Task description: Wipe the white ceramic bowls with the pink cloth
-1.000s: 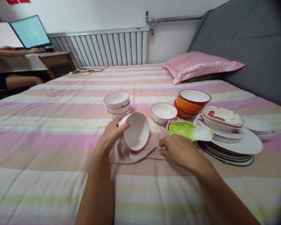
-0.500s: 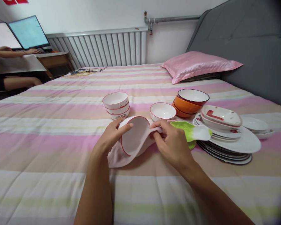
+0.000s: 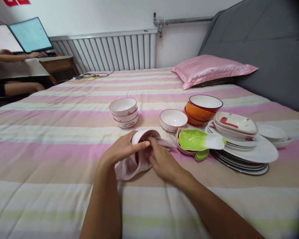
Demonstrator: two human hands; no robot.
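Observation:
My left hand (image 3: pixel 122 147) grips a white bowl with a red rim (image 3: pixel 139 136), which is tilted on its side with its opening toward the right. Inside the bowl's mouth, my right hand (image 3: pixel 161 159) presses a pale pink cloth (image 3: pixel 132 168); its fingertips are partly hidden. The cloth also hangs below the bowl onto the bedding. Behind stand a stack of white bowls (image 3: pixel 124 107) and a single red-rimmed bowl (image 3: pixel 173 119). Just right of my right hand lie green and pink leaf-shaped dishes (image 3: pixel 192 139).
Orange bowls (image 3: pixel 198 112) and a pile of plates (image 3: pixel 257 148) stand on the right of the striped bed (image 3: pixel 59 159). Farther back are a pink pillow (image 3: pixel 211 68) and cables (image 3: pixel 94 75). At the far left, a person's hand (image 3: pixel 35 55) rests at a desk.
My right hand has moved left and into the bowl with the cloth. The bowl has turned more toward the right, and the leaf-shaped dishes are now uncovered.

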